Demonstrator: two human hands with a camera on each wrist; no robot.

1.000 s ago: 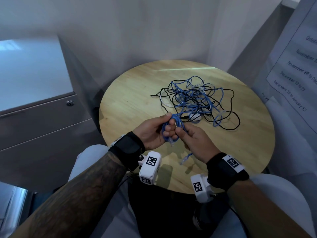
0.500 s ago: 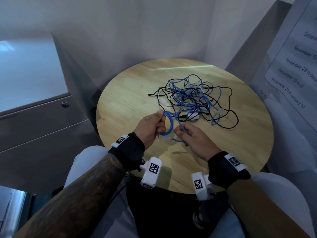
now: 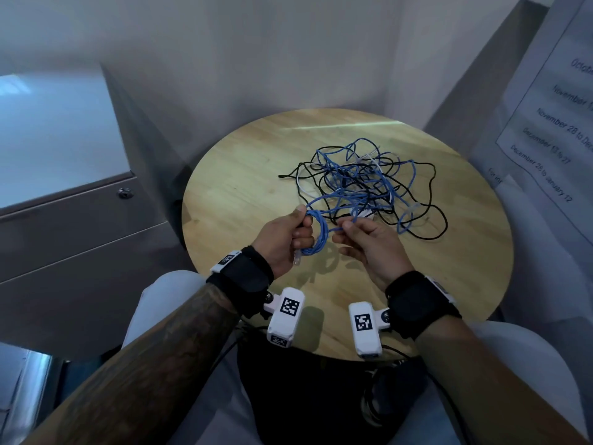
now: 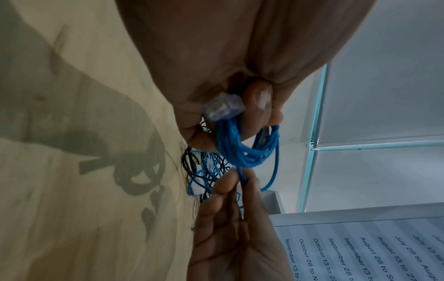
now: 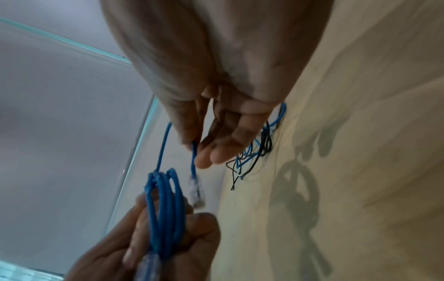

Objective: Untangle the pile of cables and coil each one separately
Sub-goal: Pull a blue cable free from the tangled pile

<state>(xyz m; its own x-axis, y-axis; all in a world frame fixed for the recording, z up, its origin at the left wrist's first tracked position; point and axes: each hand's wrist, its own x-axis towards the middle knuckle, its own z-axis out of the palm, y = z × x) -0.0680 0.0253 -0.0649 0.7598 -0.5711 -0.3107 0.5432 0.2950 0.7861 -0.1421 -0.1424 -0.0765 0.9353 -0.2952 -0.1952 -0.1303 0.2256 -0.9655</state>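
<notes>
A tangle of blue, black and white cables (image 3: 365, 184) lies on the round wooden table (image 3: 244, 187). My left hand (image 3: 288, 234) grips a small coil of blue cable (image 3: 317, 239) just above the table's near side; a clear plug (image 4: 223, 109) sticks out by its fingers. My right hand (image 3: 362, 236) pinches the same blue cable (image 5: 193, 157) between thumb and forefinger, close to its other clear plug (image 5: 197, 192), a little right of the coil (image 5: 163, 205). Another blue strand runs from the left hand's coil back toward the pile.
A grey cabinet (image 3: 64, 194) with a lock stands to the left of the table. A wall sheet with printed dates (image 3: 558, 117) hangs at the right. My knees sit under the table's near edge.
My hands have parted: the left one carried the blue coil leftward and the right one slid along the cable to its plug end.
</notes>
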